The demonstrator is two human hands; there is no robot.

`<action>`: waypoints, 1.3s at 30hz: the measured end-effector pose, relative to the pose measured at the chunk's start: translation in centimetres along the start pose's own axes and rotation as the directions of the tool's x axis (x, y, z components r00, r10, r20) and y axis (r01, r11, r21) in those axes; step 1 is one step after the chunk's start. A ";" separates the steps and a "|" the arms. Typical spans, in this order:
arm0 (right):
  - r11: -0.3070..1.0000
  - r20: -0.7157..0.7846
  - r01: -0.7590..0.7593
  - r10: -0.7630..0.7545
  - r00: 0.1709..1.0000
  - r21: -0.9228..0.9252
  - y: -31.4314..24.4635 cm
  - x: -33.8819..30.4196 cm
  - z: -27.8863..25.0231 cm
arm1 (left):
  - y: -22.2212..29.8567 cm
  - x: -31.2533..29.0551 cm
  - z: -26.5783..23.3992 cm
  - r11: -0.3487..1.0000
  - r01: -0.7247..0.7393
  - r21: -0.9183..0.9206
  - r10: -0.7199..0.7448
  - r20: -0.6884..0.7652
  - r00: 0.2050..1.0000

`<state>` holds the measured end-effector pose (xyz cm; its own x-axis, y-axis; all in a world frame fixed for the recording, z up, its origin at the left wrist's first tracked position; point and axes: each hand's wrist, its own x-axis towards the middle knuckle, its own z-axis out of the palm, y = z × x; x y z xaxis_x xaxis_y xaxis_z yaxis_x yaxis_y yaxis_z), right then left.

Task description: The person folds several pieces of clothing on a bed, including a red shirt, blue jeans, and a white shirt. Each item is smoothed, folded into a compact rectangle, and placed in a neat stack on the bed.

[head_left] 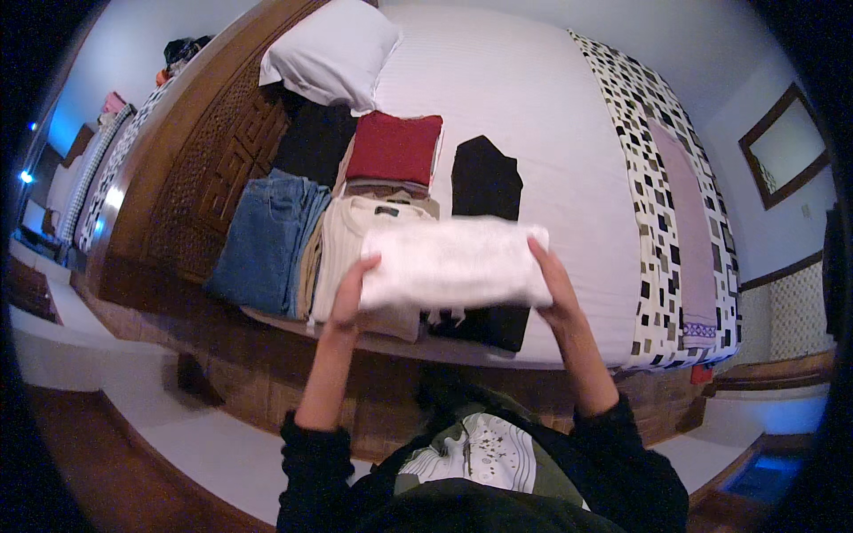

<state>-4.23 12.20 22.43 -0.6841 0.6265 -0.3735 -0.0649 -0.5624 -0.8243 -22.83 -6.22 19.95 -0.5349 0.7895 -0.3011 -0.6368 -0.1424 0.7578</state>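
Observation:
Between my two hands hangs a folded white garment (455, 264), smeared by motion, so its kind does not show. My left hand (349, 295) grips its left end and my right hand (555, 282) its right end. Under it on the bed lies a folded black garment (486, 178), partly hidden, with whitish strings near its lower end. To the left is a folded cream ribbed top (342, 240) on a stack. Behind that sits a pile topped by a dark red folded garment (394, 147). Folded blue jeans (267, 233) lie farther left, with black folded clothing (315, 138) beyond them.
A white pillow (333, 49) rests against the carved wooden headboard (222, 169). White bedding (533, 80) covers the bed. Along its right side runs a black-and-white patterned cloth (635, 178) with a pink strip (686, 204) over it. A framed mirror (786, 147) hangs on the right wall.

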 end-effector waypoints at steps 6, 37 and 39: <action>0.961 0.214 0.274 -0.260 0.941 -0.035 -6.4 16.7 5.7 | 11.4 16.4 0.9 0.993 -0.112 0.043 0.102 0.186 0.977; 0.808 -0.202 0.185 -0.349 0.915 -0.559 11.0 39.3 5.7 | 5.6 39.3 -15.4 0.452 -0.275 0.848 0.417 0.071 0.906; 0.848 -0.220 0.181 -0.325 0.920 -0.498 10.6 39.6 5.8 | 6.1 38.4 -14.7 0.416 -0.321 0.851 0.514 0.071 0.855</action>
<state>-36.23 27.91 1.38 -0.4485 0.8777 -0.1690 0.1829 -0.0949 -0.9785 -55.43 14.49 4.52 -0.7450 0.6441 0.1736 0.3795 0.1952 0.9044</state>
